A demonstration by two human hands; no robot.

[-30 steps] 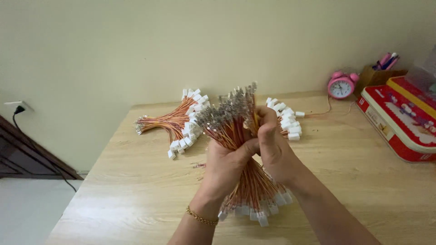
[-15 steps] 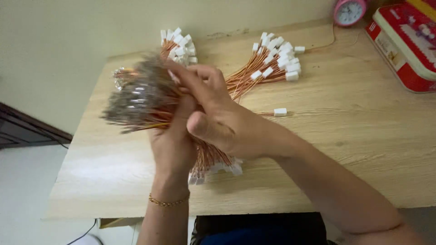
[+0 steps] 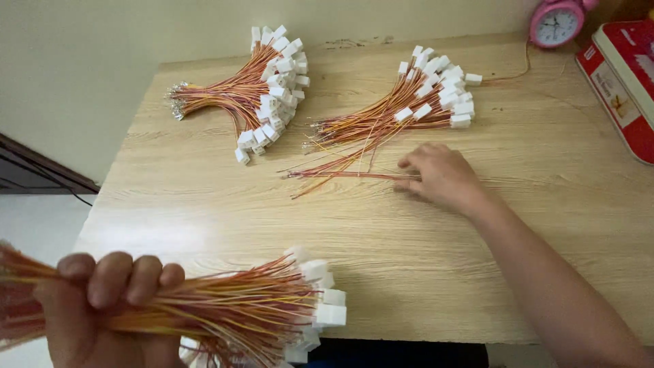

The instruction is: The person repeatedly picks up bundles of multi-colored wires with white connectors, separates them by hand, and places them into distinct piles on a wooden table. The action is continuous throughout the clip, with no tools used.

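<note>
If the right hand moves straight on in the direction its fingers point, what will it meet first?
Probably the loose wires lying on the table: the right hand points left, fingertips already at their ends.

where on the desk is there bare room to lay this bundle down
Bare wood lies between the left hand holding the bundle and the right hand, and along the desk's left side below the left pile. The back is crowded: both piles, loose wires, clock, red box.
</note>
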